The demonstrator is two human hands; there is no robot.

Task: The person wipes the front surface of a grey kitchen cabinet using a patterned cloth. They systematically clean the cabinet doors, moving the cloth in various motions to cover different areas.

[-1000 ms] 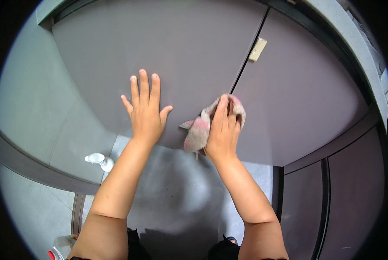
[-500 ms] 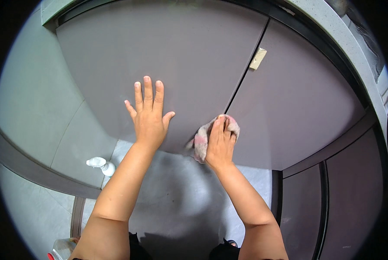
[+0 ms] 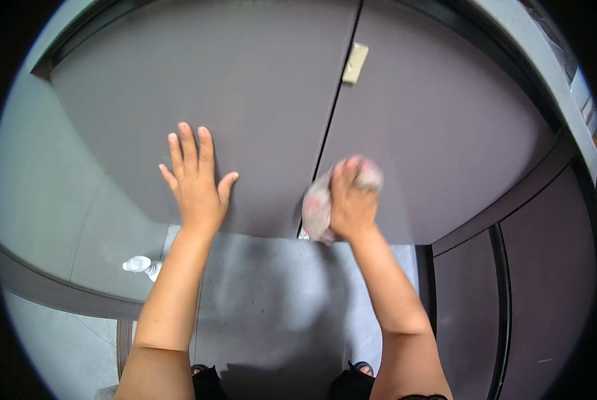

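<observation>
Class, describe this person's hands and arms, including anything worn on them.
The left hand and right hand wear no gloves or watch. Both forearms are bare past the elbow. A black edge, apparently a sleeve, shows on the right arm.

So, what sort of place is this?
Probably a kitchen, though I can't be certain: flat grey cabinet doors stand beneath what looks like a pale countertop edge, with a white spray bottle nearby.
</observation>
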